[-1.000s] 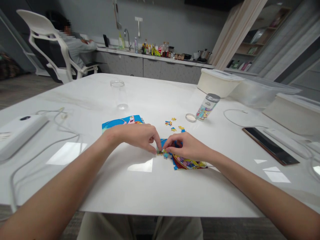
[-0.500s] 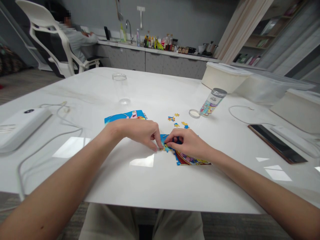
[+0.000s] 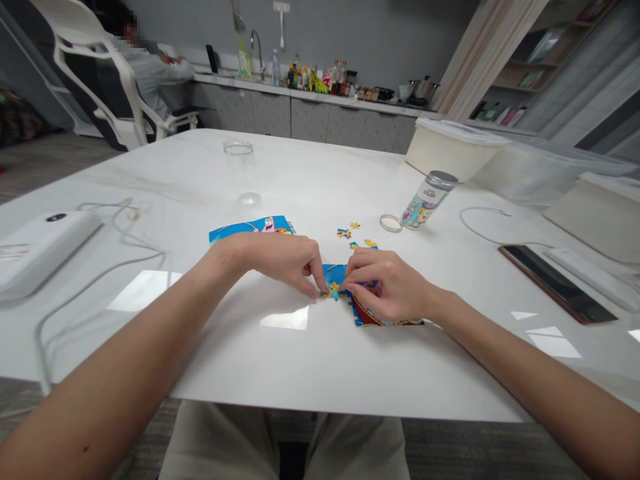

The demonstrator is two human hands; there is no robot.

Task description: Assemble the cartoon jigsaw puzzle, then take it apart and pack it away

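A partly joined jigsaw puzzle (image 3: 370, 313), blue with a red and multicoloured picture, lies flat on the table in front of me. At its left edge my left hand (image 3: 287, 263) bends the index finger down, with thumb and index tip close about a small puzzle piece (image 3: 334, 291). My right hand (image 3: 393, 283) is closed over the puzzle and hides much of it; its fingertips meet at the right side of that piece. Several loose pieces (image 3: 344, 233) lie beyond the right hand. A blue picture sheet (image 3: 250, 225) lies partly behind my left wrist.
A printed canister (image 3: 429, 200) and a round lid (image 3: 391, 223) stand and lie at right. A clear jar (image 3: 240, 173) stands farther back. At left are a white device (image 3: 50, 250) and cable; at right, a phone (image 3: 557, 283) and storage boxes (image 3: 453, 150). A person sits beyond.
My right hand has shifted slightly right, its fingertips drawing back from the piece and uncovering more of it. My left hand stays almost in place. The view has tilted slightly.
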